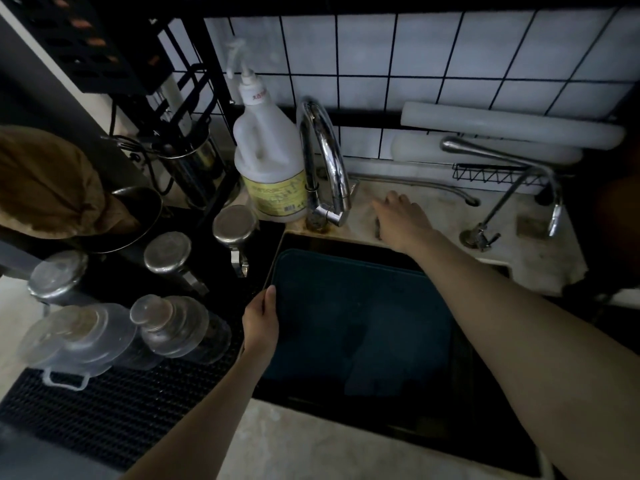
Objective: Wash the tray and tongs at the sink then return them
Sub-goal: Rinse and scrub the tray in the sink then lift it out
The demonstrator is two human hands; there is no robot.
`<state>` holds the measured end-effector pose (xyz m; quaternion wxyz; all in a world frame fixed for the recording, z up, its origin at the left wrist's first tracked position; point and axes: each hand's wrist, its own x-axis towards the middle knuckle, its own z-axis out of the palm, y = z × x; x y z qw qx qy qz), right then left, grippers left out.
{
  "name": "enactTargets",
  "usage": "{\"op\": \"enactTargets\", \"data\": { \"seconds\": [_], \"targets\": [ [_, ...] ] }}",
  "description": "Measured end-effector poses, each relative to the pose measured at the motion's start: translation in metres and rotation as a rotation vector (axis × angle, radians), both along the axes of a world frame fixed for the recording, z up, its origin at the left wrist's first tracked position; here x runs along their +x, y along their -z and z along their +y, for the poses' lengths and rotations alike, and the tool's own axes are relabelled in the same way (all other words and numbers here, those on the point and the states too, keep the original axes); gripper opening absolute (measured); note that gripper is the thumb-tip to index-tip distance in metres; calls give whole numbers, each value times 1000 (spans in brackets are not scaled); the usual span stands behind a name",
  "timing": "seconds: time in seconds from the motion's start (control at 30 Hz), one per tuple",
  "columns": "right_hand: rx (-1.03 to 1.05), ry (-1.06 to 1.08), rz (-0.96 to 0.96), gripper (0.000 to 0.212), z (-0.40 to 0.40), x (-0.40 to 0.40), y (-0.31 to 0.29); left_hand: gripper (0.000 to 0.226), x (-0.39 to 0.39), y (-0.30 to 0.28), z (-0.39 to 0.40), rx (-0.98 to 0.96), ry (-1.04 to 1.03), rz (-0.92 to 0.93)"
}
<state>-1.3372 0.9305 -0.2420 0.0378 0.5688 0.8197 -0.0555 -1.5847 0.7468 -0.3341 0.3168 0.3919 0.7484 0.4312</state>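
A dark blue tray (pixel 360 327) lies in the black sink (pixel 464 424), filling most of the basin. My left hand (pixel 260 322) grips the tray's left edge, thumb on top of the rim. My right hand (pixel 401 220) reaches over the sink's back edge to the counter behind it, fingers spread and relaxed, just right of the chrome faucet (pixel 323 157). A small dark object (pixel 378 228) lies under that hand; I cannot tell what it is. No tongs are clearly visible.
A large white soap pump bottle (pixel 268 161) stands left of the faucet. Several lidded jars (pixel 166 251) sit on a black mat (pixel 104 403) at the left. A second thin tap (pixel 519 188) and a wire rack (pixel 495 174) stand at the back right.
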Motion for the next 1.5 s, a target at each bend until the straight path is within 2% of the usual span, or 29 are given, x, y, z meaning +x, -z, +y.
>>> {"op": "enactTargets", "data": {
  "seconds": [0.1, 0.27, 0.4, 0.53, 0.6, 0.8, 0.9, 1.2, 1.33, 1.5],
  "targets": [
    [84, 65, 152, 33, -28, 29, 17, 36, 2, -7, -4, 26, -9, -4],
    [163, 436, 386, 34, -93, 78, 59, 39, -3, -9, -6, 45, -26, 30],
    [44, 702, 525, 44, -137, 99, 86, 39, -1, -21, -4, 87, -4, 62],
    [-282, 884, 696, 50, -155, 107, 94, 39, 2, -34, -3, 133, 16, 99],
    [-340, 893, 716, 48, -158, 108, 97, 37, 4, -41, -4, 150, 21, 96],
    [-307, 910, 688, 41, -154, 111, 89, 32, 4, -47, -8, 140, 90, 130],
    [-282, 945, 761, 40, -152, 114, 78, 31, 6, -52, -11, 130, 108, 167],
    [-274, 842, 831, 37, -158, 118, 59, 38, 5, -65, -19, 82, 114, 338],
    [-256, 823, 768, 39, -154, 119, 55, 40, 3, -61, -20, -4, 105, 453],
    [-154, 820, 667, 39, -151, 119, 49, 33, 8, -69, -24, 49, 106, 458]
  ]
}}
